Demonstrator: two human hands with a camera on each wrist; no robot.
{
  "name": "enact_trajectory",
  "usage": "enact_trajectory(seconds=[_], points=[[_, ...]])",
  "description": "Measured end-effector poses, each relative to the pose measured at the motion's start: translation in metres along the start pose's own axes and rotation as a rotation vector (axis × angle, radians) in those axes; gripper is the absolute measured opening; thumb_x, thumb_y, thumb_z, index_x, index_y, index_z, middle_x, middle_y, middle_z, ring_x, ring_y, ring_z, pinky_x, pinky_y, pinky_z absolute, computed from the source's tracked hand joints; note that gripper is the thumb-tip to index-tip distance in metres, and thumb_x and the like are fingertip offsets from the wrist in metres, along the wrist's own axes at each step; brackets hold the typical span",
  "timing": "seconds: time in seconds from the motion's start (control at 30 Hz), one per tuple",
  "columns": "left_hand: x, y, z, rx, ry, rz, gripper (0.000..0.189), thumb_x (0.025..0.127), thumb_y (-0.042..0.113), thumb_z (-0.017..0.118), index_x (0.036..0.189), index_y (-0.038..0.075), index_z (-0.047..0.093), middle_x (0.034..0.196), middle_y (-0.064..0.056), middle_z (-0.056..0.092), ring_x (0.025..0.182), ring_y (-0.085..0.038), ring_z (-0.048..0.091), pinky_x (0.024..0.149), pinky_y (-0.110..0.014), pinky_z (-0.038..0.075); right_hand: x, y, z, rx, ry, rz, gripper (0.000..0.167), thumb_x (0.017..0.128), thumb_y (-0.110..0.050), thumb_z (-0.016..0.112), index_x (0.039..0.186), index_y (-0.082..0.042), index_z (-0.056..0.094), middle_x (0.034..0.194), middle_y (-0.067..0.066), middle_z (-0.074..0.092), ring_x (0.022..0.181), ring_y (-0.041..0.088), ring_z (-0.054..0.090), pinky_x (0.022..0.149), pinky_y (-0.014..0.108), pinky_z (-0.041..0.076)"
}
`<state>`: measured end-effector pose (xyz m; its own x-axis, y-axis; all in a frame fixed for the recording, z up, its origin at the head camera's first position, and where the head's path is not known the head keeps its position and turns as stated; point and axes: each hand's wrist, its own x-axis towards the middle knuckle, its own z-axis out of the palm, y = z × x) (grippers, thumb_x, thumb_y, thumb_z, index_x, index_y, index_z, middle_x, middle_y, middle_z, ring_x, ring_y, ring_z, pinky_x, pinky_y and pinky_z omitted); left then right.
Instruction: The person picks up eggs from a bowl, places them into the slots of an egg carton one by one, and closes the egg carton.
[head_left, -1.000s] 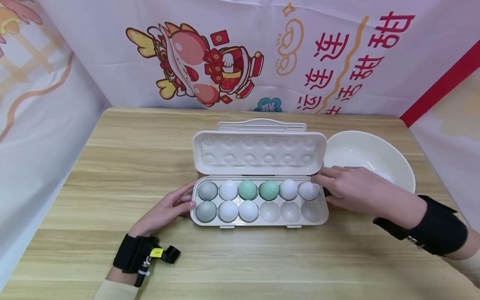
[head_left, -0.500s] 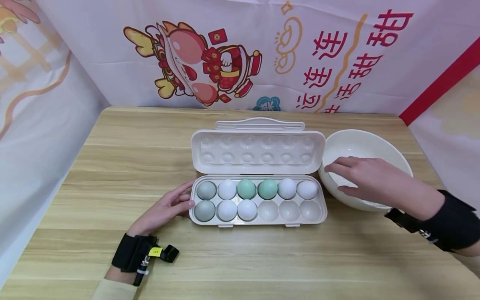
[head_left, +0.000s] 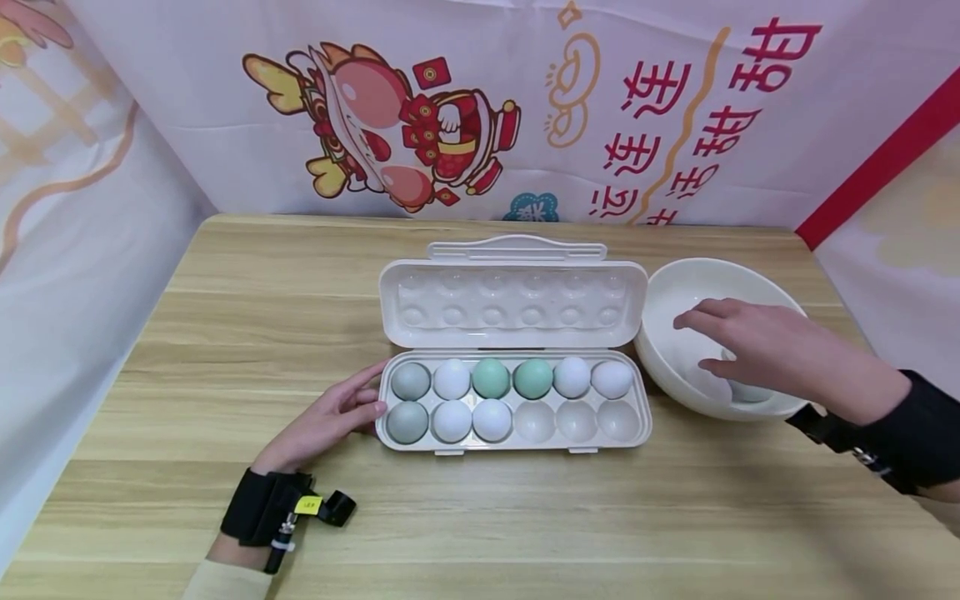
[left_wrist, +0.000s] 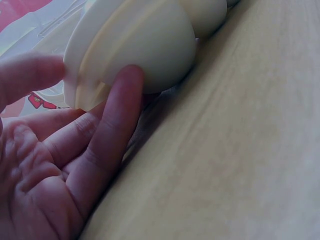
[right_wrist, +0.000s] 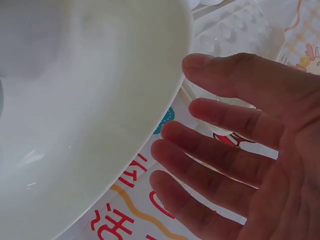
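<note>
A white plastic egg box [head_left: 517, 444] lies with its lid [head_left: 512, 292] swung back. Eggs fill its back row: a grey egg [head_left: 410, 381], a white egg [head_left: 452, 380], two green eggs [head_left: 491, 378] and two more white ones. The front row holds a grey egg and two white eggs [head_left: 492, 419] at left, with three bare pockets at right. My left hand [head_left: 330, 421] grips the box's left end, thumb and fingers against its rim and side [left_wrist: 155, 50]. Fingers loosely spread, my right hand [head_left: 776, 346] hovers over a white bowl [head_left: 663, 375], holding nothing. A grey-green egg [head_left: 750, 392] shows partly beneath it.
The bowl stands against the box's right side on the wooden table [head_left: 480, 525]. Behind the table hangs a printed white cloth [head_left: 555, 92], with more cloth at both sides. Black straps [head_left: 258, 508] with small cameras sit on both wrists.
My right hand has let go of the white egg in the back row's right pocket and moved right, over the bowl. My left hand stays at the box's end.
</note>
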<state>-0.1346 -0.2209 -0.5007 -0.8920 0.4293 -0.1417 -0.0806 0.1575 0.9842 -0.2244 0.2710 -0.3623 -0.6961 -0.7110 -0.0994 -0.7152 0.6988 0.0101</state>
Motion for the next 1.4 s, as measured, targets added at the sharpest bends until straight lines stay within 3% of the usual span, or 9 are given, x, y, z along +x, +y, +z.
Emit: enact_trajectory(seconds=[0.23,0.67,1.1,1.4], points=[[-0.001,0.0,0.0,0.0,0.005,0.021,0.061,0.101,0.008,0.051,0.152,-0.002,0.018,0.12,-0.028,0.058,0.091,-0.019,0.064,0.079,-0.03,0.053,-0.002,0.013,0.003,0.045,-0.082,0.087,0.057,0.07,-0.016,0.087,0.12,-0.003,0.063,0.114,0.016,0.062,0.101,0.033,0.06,0.077,0.049,0.054],[-0.001,0.001,0.0,0.003,0.014,0.003,0.062,0.1,0.009,0.052,0.152,-0.002,0.019,0.12,-0.027,0.059,0.091,-0.02,0.064,0.08,-0.03,0.053,-0.004,0.049,0.012,0.076,-0.182,0.116,0.047,0.071,-0.003,0.083,0.114,-0.001,0.065,0.105,0.014,0.064,0.089,0.03,0.061,0.076,0.05,0.053],[0.0,0.002,0.0,0.021,0.012,-0.005,0.062,0.101,0.011,0.052,0.152,0.0,0.02,0.12,-0.026,0.06,0.091,-0.02,0.064,0.079,-0.029,0.052,0.002,0.063,0.018,0.143,-0.279,0.204,0.047,0.074,-0.005,0.081,0.117,0.002,0.063,0.106,0.014,0.065,0.093,0.03,0.059,0.08,0.053,0.05],[0.0,0.0,0.0,0.02,0.018,-0.014,0.063,0.1,0.012,0.054,0.153,0.002,0.021,0.118,-0.022,0.062,0.091,-0.019,0.063,0.078,-0.028,0.052,0.006,0.074,0.023,0.164,-0.342,0.244,0.05,0.072,-0.009,0.084,0.114,0.004,0.063,0.1,0.015,0.064,0.083,0.027,0.055,0.075,0.051,0.052]])
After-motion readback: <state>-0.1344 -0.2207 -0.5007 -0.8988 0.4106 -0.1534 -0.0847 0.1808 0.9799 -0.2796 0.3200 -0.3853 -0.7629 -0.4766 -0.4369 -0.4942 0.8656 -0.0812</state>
